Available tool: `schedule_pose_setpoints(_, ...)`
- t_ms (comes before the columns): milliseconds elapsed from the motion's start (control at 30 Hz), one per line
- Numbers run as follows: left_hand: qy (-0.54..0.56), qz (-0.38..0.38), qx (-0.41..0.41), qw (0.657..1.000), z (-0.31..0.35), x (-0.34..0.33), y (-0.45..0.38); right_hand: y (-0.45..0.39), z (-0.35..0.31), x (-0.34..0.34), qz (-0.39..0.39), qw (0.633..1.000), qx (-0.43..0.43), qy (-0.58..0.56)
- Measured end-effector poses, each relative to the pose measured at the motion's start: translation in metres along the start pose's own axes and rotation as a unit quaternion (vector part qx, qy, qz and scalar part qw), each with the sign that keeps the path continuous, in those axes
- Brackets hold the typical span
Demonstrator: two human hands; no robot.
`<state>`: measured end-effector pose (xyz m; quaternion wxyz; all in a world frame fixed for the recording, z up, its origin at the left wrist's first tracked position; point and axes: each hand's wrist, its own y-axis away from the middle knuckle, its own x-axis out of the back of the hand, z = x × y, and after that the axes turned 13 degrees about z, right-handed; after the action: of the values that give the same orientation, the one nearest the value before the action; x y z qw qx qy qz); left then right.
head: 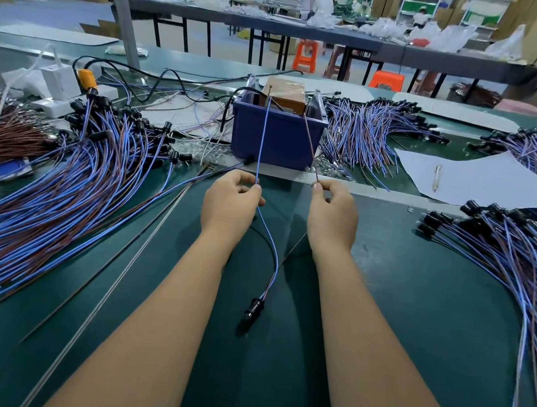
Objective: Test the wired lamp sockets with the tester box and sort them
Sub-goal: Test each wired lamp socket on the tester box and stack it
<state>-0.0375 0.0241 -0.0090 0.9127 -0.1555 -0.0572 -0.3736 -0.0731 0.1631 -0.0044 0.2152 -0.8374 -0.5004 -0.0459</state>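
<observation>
Blue lead (261, 141) pinched in the left hand (230, 202), brown lead (310, 144) in the right hand (333, 216); both tips reach the tester box (277, 136) at twelve o'clock. Hold them steady (socket (253, 305) dangles at six).

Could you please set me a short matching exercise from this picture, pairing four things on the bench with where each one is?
Things:
1. blue wire
2. brown wire
3. black socket
4. pen

Places:
A. lying on the white paper
B. pinched in the left hand
C. between the two forearms, low over the green table
D. pinched in the right hand

Pairs: 1-B, 2-D, 3-C, 4-A
</observation>
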Motion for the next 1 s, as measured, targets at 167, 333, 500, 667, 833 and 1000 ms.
schedule_pose_setpoints(167, 0.008, -0.002, 0.004, 1.000, -0.002, 0.000, -0.001, 0.000, 0.001, 0.000, -0.009, 1.000, 0.001, 0.019)
schedule_pose_setpoints(333, 0.002, -0.006, 0.002, 1.000, -0.001, 0.001, -0.002, -0.001, 0.001, -0.002, -0.006, 1.000, -0.009, 0.023)
schedule_pose_setpoints(500, -0.007, -0.010, 0.003, 1.000, -0.002, 0.002, -0.006, -0.003, 0.002, -0.003, -0.001, 1.000, -0.020, 0.020)
schedule_pose_setpoints(667, -0.020, -0.014, 0.002, 1.000, -0.003, 0.001, -0.007, -0.003, 0.003, -0.003, 0.027, 0.999, -0.039, -0.001)
schedule_pose_setpoints(833, -0.029, -0.022, 0.000, 0.999, -0.003, 0.000, -0.008, -0.003, 0.003, -0.002, 0.033, 0.999, -0.040, -0.003)
schedule_pose_setpoints(1000, -0.034, -0.024, -0.002, 0.999, -0.003, 0.000, -0.011, -0.001, 0.001, -0.002, 0.013, 0.999, -0.033, -0.004)
